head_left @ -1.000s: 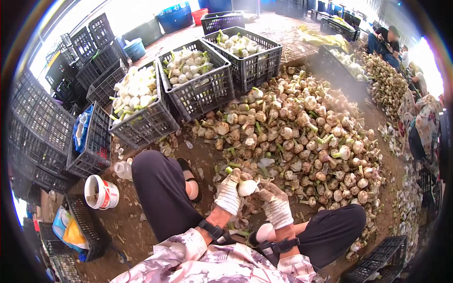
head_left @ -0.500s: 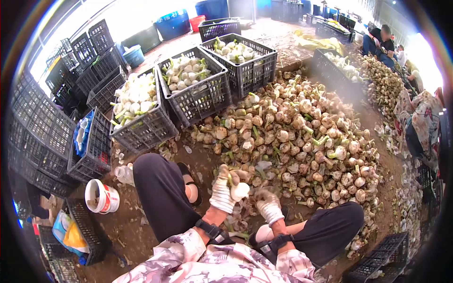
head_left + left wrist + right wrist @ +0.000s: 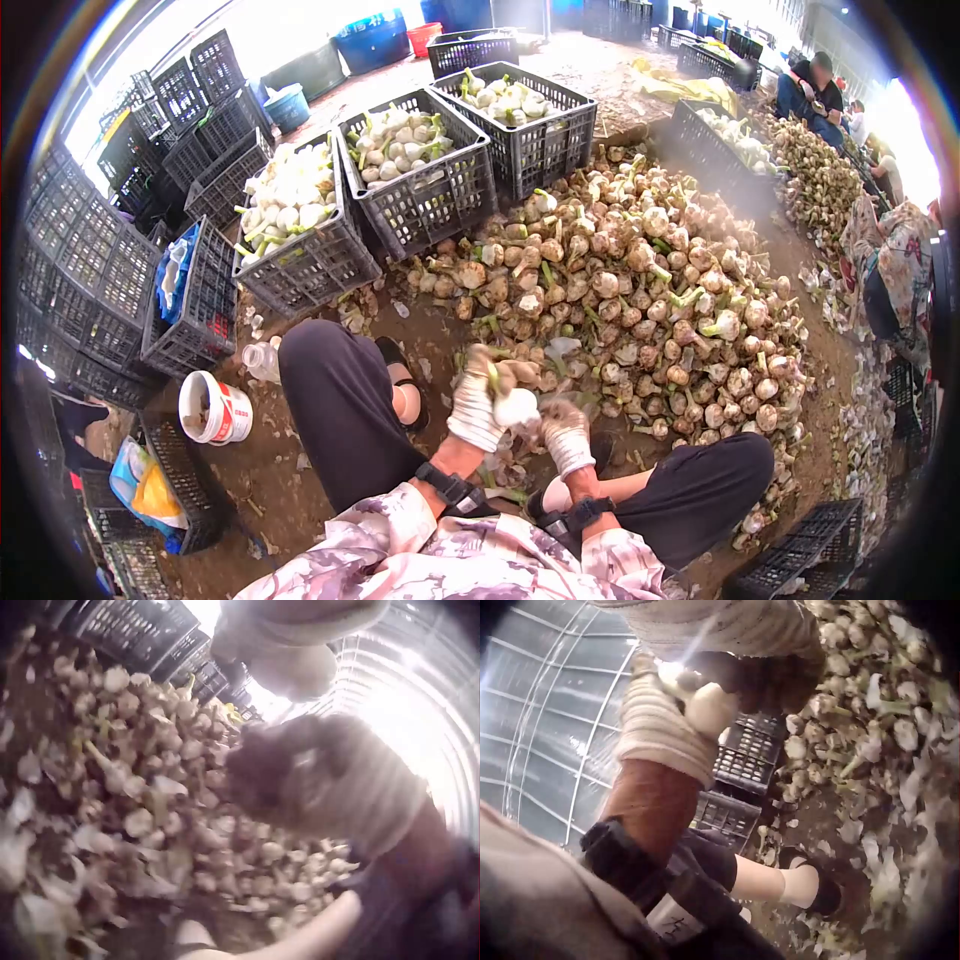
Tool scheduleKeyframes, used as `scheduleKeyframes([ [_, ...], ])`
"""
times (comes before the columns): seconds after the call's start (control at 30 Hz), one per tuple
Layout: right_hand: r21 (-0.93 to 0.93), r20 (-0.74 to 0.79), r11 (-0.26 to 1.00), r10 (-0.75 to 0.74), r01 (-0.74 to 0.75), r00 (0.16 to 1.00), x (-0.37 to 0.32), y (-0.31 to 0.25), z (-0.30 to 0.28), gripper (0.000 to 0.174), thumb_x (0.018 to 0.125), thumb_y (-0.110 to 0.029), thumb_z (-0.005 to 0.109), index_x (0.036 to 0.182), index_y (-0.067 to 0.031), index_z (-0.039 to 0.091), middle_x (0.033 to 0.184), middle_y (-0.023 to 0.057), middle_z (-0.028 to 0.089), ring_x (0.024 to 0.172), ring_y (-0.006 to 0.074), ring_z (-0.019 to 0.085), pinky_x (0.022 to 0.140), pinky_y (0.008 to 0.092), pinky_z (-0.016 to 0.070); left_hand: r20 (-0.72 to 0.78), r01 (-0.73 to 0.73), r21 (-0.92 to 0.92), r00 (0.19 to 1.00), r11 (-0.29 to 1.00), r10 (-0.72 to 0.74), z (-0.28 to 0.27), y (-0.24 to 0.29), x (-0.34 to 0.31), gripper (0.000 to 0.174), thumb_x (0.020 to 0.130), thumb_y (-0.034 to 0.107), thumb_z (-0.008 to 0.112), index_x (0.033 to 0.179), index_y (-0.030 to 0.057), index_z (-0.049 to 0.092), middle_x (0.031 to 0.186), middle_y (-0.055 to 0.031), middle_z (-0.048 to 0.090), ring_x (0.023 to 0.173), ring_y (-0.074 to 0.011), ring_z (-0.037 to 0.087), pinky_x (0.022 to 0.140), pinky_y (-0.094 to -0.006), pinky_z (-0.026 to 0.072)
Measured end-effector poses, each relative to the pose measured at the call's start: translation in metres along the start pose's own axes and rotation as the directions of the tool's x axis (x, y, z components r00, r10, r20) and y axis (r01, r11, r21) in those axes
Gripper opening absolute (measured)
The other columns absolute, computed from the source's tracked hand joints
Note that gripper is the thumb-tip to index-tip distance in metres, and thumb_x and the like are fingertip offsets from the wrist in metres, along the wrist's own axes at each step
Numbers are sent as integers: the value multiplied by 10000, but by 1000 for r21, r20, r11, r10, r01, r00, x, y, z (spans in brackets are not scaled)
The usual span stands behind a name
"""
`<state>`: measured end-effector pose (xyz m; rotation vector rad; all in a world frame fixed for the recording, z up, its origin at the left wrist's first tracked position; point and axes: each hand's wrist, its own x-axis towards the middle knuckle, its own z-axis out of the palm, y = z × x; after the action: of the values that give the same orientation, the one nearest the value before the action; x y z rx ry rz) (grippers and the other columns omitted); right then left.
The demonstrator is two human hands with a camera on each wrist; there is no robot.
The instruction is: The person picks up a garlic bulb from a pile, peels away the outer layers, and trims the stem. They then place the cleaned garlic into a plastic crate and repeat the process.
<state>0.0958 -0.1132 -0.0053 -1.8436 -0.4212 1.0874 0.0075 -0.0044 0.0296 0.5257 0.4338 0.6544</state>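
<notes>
A gloved left hand (image 3: 474,408) holds a garlic bulb (image 3: 516,406), its white outer layers bare and a green stem stub by the thumb. In the right wrist view the same pale bulb (image 3: 711,709) sticks out from the left fingers. Close on the bulb's other side is the gloved right hand (image 3: 566,436), blurred, with curled fingers. Whether those fingers pinch any skin of the bulb I cannot tell. Both hands are over the ground between the knees, in front of a big heap of unpeeled garlic (image 3: 640,300).
Crates of white garlic, one of them a black crate (image 3: 420,205), line the heap's far left side. At left stand a white bucket (image 3: 215,408), a clear plastic jar (image 3: 262,362) and stacked crates (image 3: 85,255). Loose skins litter the floor. Other people sit at far right.
The right hand comes off the bulb, drops back a little, then is close beside it again. The left hand keeps hold of the bulb and shifts slightly.
</notes>
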Motion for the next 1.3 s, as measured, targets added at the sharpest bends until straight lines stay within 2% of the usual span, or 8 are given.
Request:
scheduleKeyframes([
  [0.2, 178, 290, 977, -165, 116, 943, -8, -14, -12, 632, 680, -37, 631, 1265, -60, 392, 1096, 85, 558, 943, 196, 537, 806, 291, 433, -246, 55, -473, 950, 879, -192, -26, -8, 7, 567, 818, 543, 443, 604, 34, 572, 701, -158, 619, 736, -338, 602, 736, -483, 495],
  [0.3, 222, 75, 831, -536, 510, 841, -13, -13, 14, 680, 668, -33, 664, 1280, -33, 368, 1114, 79, 546, 984, 158, 520, 872, 270, 399, -361, 246, 319, 924, 915, -123, -49, -43, 24, 402, 844, 426, 469, 783, 47, 589, 752, -103, 615, 674, -243, 584, 621, -377, 484],
  [0.47, 745, 435, 485, 167, -458, 885, 65, 62, 5, 201, 717, -30, 539, 917, -16, 549, 811, 75, 600, 749, 226, 580, 602, 332, 481, -496, 376, 613, 868, 695, -32, -52, -43, 15, 327, 842, 336, 509, 924, 33, 601, 862, -79, 610, 807, -169, 533, 720, -336, 424],
  [0.53, 432, 189, 901, -56, -32, 980, 81, 8, 0, 224, 790, -146, 523, 979, -26, 518, 809, 70, 582, 732, 215, 575, 584, 334, 460, -579, 358, 531, 815, 768, 21, -51, -23, 17, 321, 827, 328, 530, 945, 36, 594, 932, -97, 600, 822, -182, 546, 719, -333, 442],
  [0.67, 946, 238, 317, -546, -65, 804, 113, -185, -8, 518, 823, -198, 582, 1278, -88, 360, 945, 28, 536, 740, 164, 566, 613, 285, 490, -623, 321, 253, 776, 913, -100, -49, -32, 17, 208, 835, 197, 546, 974, 44, 567, 906, -62, 563, 783, -197, 537, 638, -353, 483],
  [0.87, -832, -56, 517, -439, 201, 897, 81, -227, -86, 417, 754, -280, 526, 1151, -154, 536, 1148, 47, 541, 1155, 214, 415, 960, 363, 355, -562, 334, 116, 799, 935, -216, -41, -35, 20, 170, 840, 186, 511, 833, 27, 572, 700, -85, 569, 589, -215, 552, 536, -351, 495],
  [1.1, -959, -179, 19, -817, -284, 548, 117, -8, -263, 346, 673, -370, 690, 934, -159, 607, 980, 74, 573, 934, 233, 529, 783, 368, 454, -497, 464, 46, 779, 885, -382, -30, -36, 16, 188, 841, 180, 532, 820, -1, 581, 715, -99, 585, 597, -207, 555, 497, -331, 478],
  [1.3, -772, -633, 564, -646, -292, 426, 134, -5, -289, 210, 695, -309, 634, 826, -145, 628, 931, 115, 607, 914, 297, 545, 786, 403, 426, -453, 479, 145, 810, 866, -372, -24, -52, 15, 171, 823, 188, 555, 871, 25, 575, 750, -97, 592, 688, -227, 581, 600, -373, 516],
])
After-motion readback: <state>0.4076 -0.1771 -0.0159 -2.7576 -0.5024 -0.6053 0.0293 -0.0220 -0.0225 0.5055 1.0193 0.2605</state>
